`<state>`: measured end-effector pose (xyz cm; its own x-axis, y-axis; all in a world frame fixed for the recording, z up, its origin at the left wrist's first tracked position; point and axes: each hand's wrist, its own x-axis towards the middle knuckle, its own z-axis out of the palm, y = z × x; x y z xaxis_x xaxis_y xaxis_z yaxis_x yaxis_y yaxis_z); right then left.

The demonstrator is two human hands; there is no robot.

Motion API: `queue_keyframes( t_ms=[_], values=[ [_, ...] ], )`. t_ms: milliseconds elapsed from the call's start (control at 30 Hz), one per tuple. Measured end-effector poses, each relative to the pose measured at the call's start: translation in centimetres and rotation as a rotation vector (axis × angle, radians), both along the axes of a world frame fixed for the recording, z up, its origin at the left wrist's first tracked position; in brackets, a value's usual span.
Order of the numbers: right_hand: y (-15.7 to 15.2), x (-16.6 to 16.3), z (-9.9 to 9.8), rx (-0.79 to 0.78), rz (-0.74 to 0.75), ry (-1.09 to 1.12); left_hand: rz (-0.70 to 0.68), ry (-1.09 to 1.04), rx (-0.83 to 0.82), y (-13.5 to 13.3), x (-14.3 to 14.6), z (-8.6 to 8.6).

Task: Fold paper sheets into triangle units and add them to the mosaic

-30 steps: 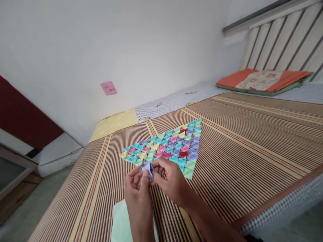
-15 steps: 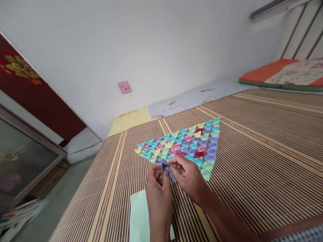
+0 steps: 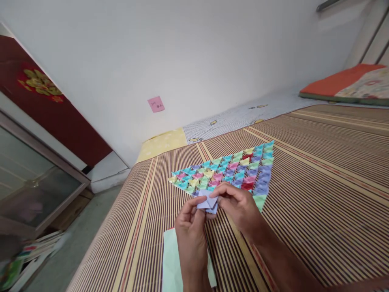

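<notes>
A small folded piece of lilac paper is held between both hands, its flaps and creases facing me. My left hand pinches its left side between thumb and fingers. The fingertips of my right hand grip its upper right corner. Just beyond the hands lies a triangular sheet of joined folded-paper pieces in blue, green, yellow, pink, red and purple; my hands cover part of its near edge. Pale green paper lies flat under my left forearm, partly hidden.
All this rests on a striped woven mat over a bed. A folded orange and floral quilt lies at the far right. The white wall carries a pink note. On the left, a glass-paned cabinet stands beyond the bed's edge.
The lilac paper has turned from a narrow, edge-on pose to show a broader flat face. Both hands have shifted their hold on it. The view has swung slightly left.
</notes>
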<state>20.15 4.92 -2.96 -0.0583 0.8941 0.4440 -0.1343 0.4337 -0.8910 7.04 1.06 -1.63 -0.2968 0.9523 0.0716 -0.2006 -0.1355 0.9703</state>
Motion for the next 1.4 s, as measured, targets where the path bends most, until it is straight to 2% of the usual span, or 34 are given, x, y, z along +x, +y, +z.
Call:
queue_keyframes(
  t_ms=[167, 367, 533, 733, 1100, 1400],
  values=[
    [0.0, 0.3, 0.4, 0.141, -0.004, -0.111, 0.095, 0.12, 0.038, -0.1, 0.2, 0.0],
    [0.1, 0.6, 0.5, 0.262, -0.093, -0.141, 0.093, 0.131, 0.113, 0.0, 0.0, 0.2],
    [-0.1, 0.6, 0.9, 0.241, -0.071, -0.112, 0.084, 0.167, 0.097, 0.1, -0.7, -0.2],
    [-0.4, 0.1, 0.7, 0.127, -0.085, -0.107, 0.097, 0.117, 0.111, 0.1, -0.1, -0.4],
    [-0.6, -0.4, 0.4, 0.11, -0.098, -0.13, 0.139, 0.058, 0.068, 0.3, 0.3, -0.9],
    [-0.7, -0.1, 0.8, 0.069, -0.086, -0.155, 0.128, 0.009, 0.05, 0.2, 0.3, -0.1]
  ],
)
